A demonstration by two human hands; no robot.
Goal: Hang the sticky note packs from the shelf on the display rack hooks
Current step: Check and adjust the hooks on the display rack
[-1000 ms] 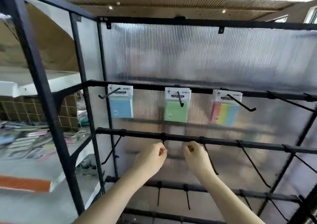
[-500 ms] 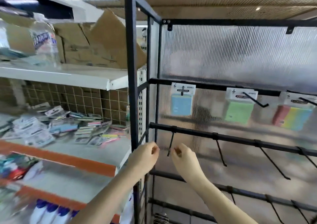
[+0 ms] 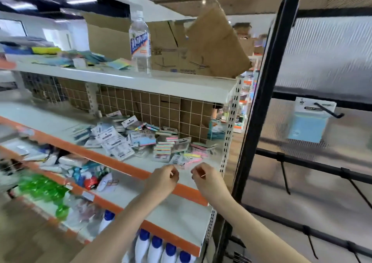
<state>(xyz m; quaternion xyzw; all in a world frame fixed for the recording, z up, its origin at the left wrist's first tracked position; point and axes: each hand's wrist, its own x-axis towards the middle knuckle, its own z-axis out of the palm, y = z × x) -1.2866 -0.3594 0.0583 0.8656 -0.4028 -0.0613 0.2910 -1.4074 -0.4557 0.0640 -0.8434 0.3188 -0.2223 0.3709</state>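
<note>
Both hands are hovering side by side, near each other but apart, in front of the orange-edged shelf (image 3: 128,170). The left hand (image 3: 164,179) is curling its fingers loosely inward, thumb near forefinger; whether it is pinching anything, I cannot tell. The right hand (image 3: 203,179) is doing the same, with a thin pale sliver showing at its fingertips; too small to identify.

The sticky note packs (image 3: 141,142) are lying in a loose heap on the shelf, just beyond the hands, flat or leaning on one another, header cards pointing in mixed directions with no common long axis.

To the right the black display rack (image 3: 259,109) is standing upright. One blue pack (image 3: 308,123) is hanging on a hook (image 3: 330,111) from its upper rail, long axis vertical, header card up, face toward the room. Hooks on the lower rails are angling down and outward.

On the shelf above, a water bottle (image 3: 140,45) is standing upright beside cardboard boxes (image 3: 201,45).
</note>
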